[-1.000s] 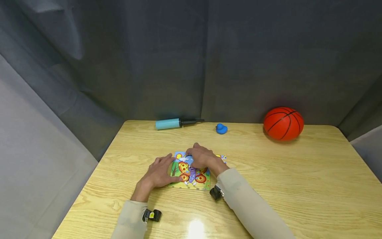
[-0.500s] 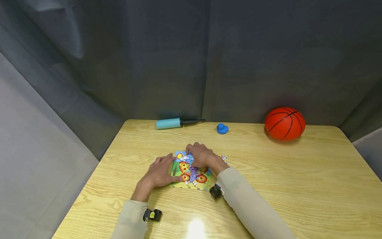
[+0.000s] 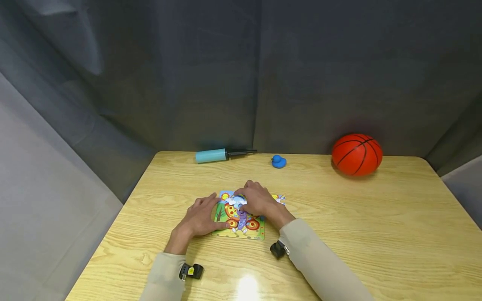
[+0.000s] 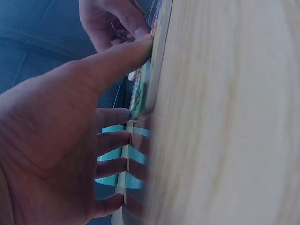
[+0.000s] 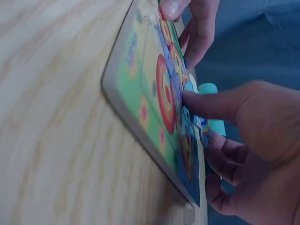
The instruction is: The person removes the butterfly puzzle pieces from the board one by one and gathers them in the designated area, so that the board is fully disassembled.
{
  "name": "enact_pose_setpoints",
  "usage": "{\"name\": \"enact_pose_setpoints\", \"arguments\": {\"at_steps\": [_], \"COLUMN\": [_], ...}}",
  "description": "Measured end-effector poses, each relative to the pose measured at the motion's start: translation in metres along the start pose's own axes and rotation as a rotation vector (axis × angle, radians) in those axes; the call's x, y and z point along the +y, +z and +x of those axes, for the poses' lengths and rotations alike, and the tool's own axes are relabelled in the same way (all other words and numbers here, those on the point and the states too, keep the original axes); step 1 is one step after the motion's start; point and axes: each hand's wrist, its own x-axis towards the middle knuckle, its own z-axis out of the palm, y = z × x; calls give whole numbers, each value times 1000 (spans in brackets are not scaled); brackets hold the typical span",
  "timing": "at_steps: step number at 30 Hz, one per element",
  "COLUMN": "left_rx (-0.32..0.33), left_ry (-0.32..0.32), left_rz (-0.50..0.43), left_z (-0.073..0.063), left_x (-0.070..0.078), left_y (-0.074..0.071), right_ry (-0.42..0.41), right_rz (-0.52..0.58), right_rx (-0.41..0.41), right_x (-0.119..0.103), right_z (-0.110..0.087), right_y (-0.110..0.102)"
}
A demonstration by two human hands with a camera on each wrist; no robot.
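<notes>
Beneath the thumb of the wide-spread left hand lies the butterfly puzzle. Between thumb and fingers, the right hand pinches a blue piece.

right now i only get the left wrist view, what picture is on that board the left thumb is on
Observer: The head view shows a butterfly with a purple body, printed on a puzzle board.
Operator: ok and is anything being held
Observer: Yes, the right hand pinches a blue-and-white piece over the upper part of the picture.
Operator: anything round further back
Observer: A red basketball with black lines, to the right of a blue toy duck.
</notes>
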Motion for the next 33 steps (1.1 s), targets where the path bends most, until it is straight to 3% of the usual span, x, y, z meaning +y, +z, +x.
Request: {"name": "enact_pose_setpoints", "arguments": {"at_steps": [5, 16, 33], "left_rx": [-3, 4, 7], "left_ry": [7, 0, -2], "left_rz": [9, 11, 6], "left_z": [1, 1, 0], "left_x": [0, 2, 1], "left_y": [1, 2, 1], "right_ry": [-7, -14, -29], "right_rz": [-8, -17, -83], "right_rx": [-27, 97, 213], "right_x": [4, 19, 51], "right_z": [-6, -15, -50], "right_y": [-2, -3, -22]}}
